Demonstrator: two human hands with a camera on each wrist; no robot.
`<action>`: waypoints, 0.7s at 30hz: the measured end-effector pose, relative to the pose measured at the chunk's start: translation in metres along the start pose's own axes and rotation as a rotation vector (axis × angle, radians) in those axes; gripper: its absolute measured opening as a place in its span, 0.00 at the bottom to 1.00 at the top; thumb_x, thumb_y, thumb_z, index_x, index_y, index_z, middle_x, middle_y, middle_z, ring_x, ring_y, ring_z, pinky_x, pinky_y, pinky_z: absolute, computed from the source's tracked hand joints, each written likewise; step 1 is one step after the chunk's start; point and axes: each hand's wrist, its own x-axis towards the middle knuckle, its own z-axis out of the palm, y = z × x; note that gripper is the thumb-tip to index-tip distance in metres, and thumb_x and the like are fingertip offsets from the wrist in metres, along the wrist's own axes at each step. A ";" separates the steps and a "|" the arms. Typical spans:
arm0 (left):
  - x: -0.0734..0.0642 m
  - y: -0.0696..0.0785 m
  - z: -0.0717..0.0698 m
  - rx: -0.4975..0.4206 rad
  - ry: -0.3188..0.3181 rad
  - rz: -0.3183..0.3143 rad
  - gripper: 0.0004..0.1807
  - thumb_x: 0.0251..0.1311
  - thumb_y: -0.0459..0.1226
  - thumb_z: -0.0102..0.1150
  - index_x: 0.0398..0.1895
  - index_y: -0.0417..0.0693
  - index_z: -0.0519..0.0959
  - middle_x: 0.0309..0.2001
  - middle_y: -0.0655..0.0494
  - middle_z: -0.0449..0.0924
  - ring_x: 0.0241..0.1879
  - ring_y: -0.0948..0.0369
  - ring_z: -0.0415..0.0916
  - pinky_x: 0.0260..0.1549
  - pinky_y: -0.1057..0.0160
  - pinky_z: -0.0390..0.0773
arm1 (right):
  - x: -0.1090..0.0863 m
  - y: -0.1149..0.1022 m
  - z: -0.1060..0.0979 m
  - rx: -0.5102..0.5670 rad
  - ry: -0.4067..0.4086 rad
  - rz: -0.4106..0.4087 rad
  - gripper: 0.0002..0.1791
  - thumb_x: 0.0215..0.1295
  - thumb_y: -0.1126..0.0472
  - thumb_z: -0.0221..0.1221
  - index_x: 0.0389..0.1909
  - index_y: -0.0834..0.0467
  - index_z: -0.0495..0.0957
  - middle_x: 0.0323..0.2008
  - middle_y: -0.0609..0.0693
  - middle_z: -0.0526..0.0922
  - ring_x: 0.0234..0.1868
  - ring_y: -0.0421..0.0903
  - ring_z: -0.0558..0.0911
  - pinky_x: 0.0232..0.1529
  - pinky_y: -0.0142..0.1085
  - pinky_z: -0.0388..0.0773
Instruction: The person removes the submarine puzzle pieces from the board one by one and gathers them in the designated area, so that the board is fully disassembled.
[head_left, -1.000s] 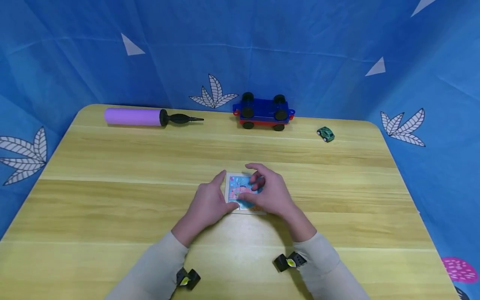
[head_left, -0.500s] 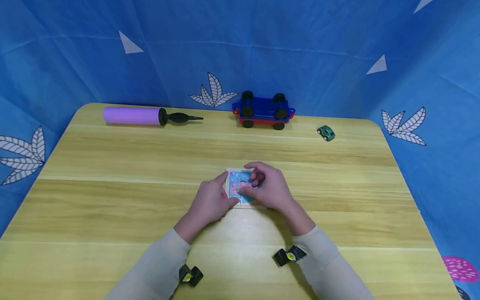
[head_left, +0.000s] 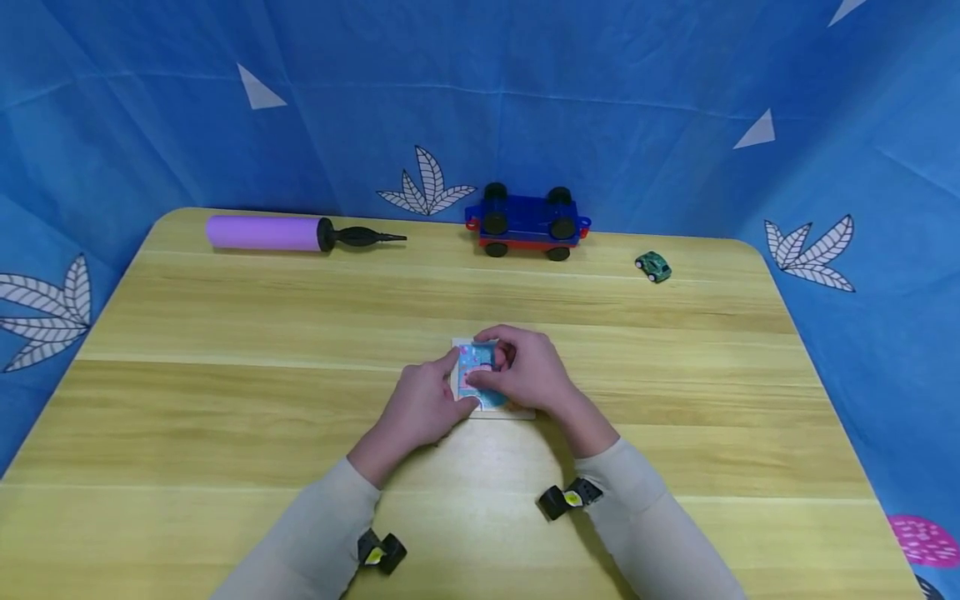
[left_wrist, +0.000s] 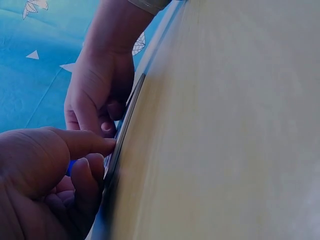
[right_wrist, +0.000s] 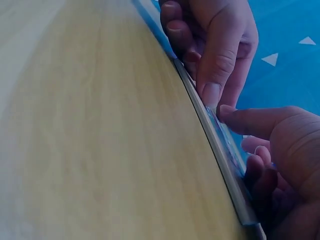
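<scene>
Your bare left hand (head_left: pixel 422 404) lies at the left of the small, square, pale-framed picture board (head_left: pixel 517 413), thumb and forefinger extended onto it. Your bare right hand (head_left: pixel 528 371) arches over its right side, thumb reaching inward, remaining fingers curled. Both pale grey sleeved forearms (head_left: pixel 307 533) slant in from its near side.

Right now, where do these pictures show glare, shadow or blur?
Head view: pale glare on the wooden tabletop, nearer than the jigsaw puzzle; soft shadow beside the right sleeve. Left wrist view: tabletop grain smeared. Right wrist view: tabletop grain soft too, the left hand sharper.
</scene>
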 end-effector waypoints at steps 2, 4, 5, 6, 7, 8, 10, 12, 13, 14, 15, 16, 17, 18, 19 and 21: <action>0.000 0.001 0.000 0.007 0.000 -0.002 0.43 0.58 0.42 0.72 0.71 0.30 0.64 0.13 0.60 0.69 0.12 0.64 0.65 0.13 0.64 0.64 | 0.001 0.002 0.000 0.001 0.001 0.002 0.24 0.49 0.53 0.79 0.47 0.55 0.85 0.21 0.45 0.74 0.22 0.43 0.72 0.25 0.36 0.68; -0.001 0.002 -0.001 0.022 -0.001 -0.001 0.43 0.58 0.43 0.72 0.71 0.30 0.64 0.13 0.59 0.68 0.11 0.63 0.64 0.13 0.64 0.63 | 0.002 0.003 0.001 0.002 -0.001 -0.003 0.24 0.49 0.53 0.79 0.47 0.55 0.85 0.21 0.45 0.74 0.22 0.43 0.71 0.26 0.36 0.68; -0.001 0.002 -0.001 0.029 -0.003 0.000 0.44 0.58 0.43 0.72 0.71 0.30 0.63 0.12 0.59 0.68 0.11 0.63 0.64 0.13 0.64 0.62 | 0.002 0.003 0.001 0.001 -0.002 -0.003 0.23 0.49 0.52 0.79 0.47 0.55 0.85 0.21 0.45 0.74 0.23 0.43 0.71 0.26 0.36 0.68; -0.001 0.002 -0.001 0.037 -0.004 0.001 0.44 0.58 0.44 0.71 0.71 0.30 0.63 0.12 0.59 0.68 0.11 0.63 0.64 0.13 0.64 0.62 | 0.002 0.004 0.001 0.000 -0.005 -0.001 0.23 0.49 0.52 0.79 0.46 0.54 0.85 0.21 0.45 0.74 0.23 0.43 0.71 0.26 0.36 0.68; -0.001 0.002 0.000 0.041 -0.007 0.001 0.44 0.59 0.45 0.71 0.72 0.30 0.63 0.12 0.59 0.67 0.11 0.63 0.63 0.13 0.64 0.62 | 0.002 0.004 0.001 -0.002 -0.006 0.003 0.23 0.49 0.52 0.79 0.46 0.54 0.85 0.21 0.45 0.74 0.23 0.43 0.71 0.26 0.36 0.68; -0.001 0.002 0.000 0.045 -0.011 0.000 0.45 0.59 0.45 0.71 0.72 0.30 0.63 0.12 0.59 0.67 0.11 0.63 0.63 0.13 0.64 0.61 | 0.002 0.004 0.000 -0.003 -0.010 0.006 0.23 0.49 0.52 0.79 0.46 0.54 0.85 0.21 0.45 0.73 0.23 0.43 0.71 0.26 0.36 0.68; -0.001 0.002 0.000 0.051 -0.014 -0.001 0.45 0.59 0.46 0.71 0.72 0.31 0.63 0.12 0.59 0.67 0.11 0.63 0.63 0.13 0.64 0.61 | 0.001 0.003 0.000 -0.003 -0.013 0.018 0.23 0.49 0.53 0.79 0.46 0.54 0.85 0.21 0.46 0.73 0.23 0.44 0.71 0.27 0.37 0.68; -0.001 0.002 0.001 0.058 -0.014 -0.005 0.45 0.59 0.46 0.71 0.72 0.31 0.63 0.12 0.59 0.67 0.11 0.63 0.62 0.13 0.64 0.60 | 0.001 0.003 0.000 -0.003 -0.017 0.029 0.24 0.48 0.54 0.79 0.47 0.54 0.85 0.22 0.46 0.73 0.23 0.44 0.71 0.27 0.37 0.67; -0.002 0.002 0.001 0.064 -0.014 -0.007 0.45 0.60 0.46 0.70 0.72 0.32 0.63 0.12 0.59 0.67 0.11 0.63 0.62 0.13 0.64 0.60 | 0.000 0.002 0.000 -0.003 -0.019 0.033 0.24 0.48 0.54 0.79 0.47 0.54 0.85 0.22 0.46 0.73 0.24 0.44 0.71 0.27 0.37 0.67; -0.002 0.002 0.001 0.070 -0.012 -0.008 0.45 0.59 0.47 0.70 0.72 0.32 0.63 0.12 0.59 0.67 0.11 0.63 0.62 0.13 0.63 0.60 | 0.000 0.002 0.000 -0.004 -0.023 0.036 0.24 0.49 0.54 0.79 0.47 0.53 0.85 0.22 0.46 0.74 0.24 0.44 0.71 0.27 0.37 0.67; -0.002 0.002 0.001 0.076 -0.009 -0.008 0.45 0.59 0.47 0.70 0.72 0.32 0.63 0.13 0.59 0.67 0.11 0.63 0.62 0.13 0.63 0.60 | 0.000 0.002 0.000 -0.008 -0.025 0.038 0.23 0.49 0.54 0.79 0.47 0.53 0.85 0.22 0.46 0.74 0.24 0.44 0.71 0.27 0.37 0.67; -0.002 0.002 0.001 0.081 -0.006 -0.007 0.45 0.59 0.47 0.71 0.72 0.33 0.63 0.13 0.59 0.67 0.11 0.63 0.62 0.13 0.63 0.61 | 0.000 0.002 0.000 -0.012 -0.030 0.036 0.23 0.49 0.54 0.79 0.47 0.53 0.85 0.22 0.46 0.74 0.24 0.44 0.71 0.27 0.37 0.67; -0.003 0.002 0.001 0.086 -0.003 -0.006 0.45 0.59 0.47 0.71 0.72 0.33 0.63 0.13 0.60 0.67 0.11 0.63 0.62 0.14 0.63 0.61 | 0.000 0.002 0.000 -0.018 -0.034 0.037 0.23 0.50 0.54 0.78 0.47 0.53 0.85 0.22 0.46 0.74 0.24 0.44 0.71 0.27 0.37 0.67; -0.003 0.002 0.001 0.089 -0.002 -0.006 0.45 0.59 0.47 0.71 0.72 0.33 0.63 0.13 0.60 0.67 0.11 0.63 0.62 0.14 0.63 0.61 | 0.001 0.002 0.000 -0.022 -0.039 0.036 0.23 0.50 0.53 0.78 0.47 0.53 0.85 0.22 0.46 0.74 0.24 0.44 0.71 0.27 0.37 0.67; -0.003 0.002 0.001 0.090 -0.001 -0.006 0.45 0.59 0.47 0.71 0.72 0.33 0.63 0.13 0.60 0.67 0.11 0.63 0.62 0.14 0.63 0.61 | 0.001 0.002 0.000 -0.027 -0.044 0.036 0.23 0.50 0.53 0.78 0.47 0.53 0.85 0.22 0.46 0.74 0.24 0.44 0.71 0.27 0.37 0.68; -0.003 0.002 0.001 0.087 0.000 -0.008 0.45 0.59 0.47 0.71 0.72 0.33 0.63 0.13 0.60 0.67 0.11 0.63 0.62 0.14 0.63 0.61 | 0.002 0.002 0.000 -0.039 -0.053 0.037 0.23 0.50 0.53 0.78 0.47 0.52 0.85 0.22 0.46 0.74 0.25 0.45 0.72 0.27 0.37 0.68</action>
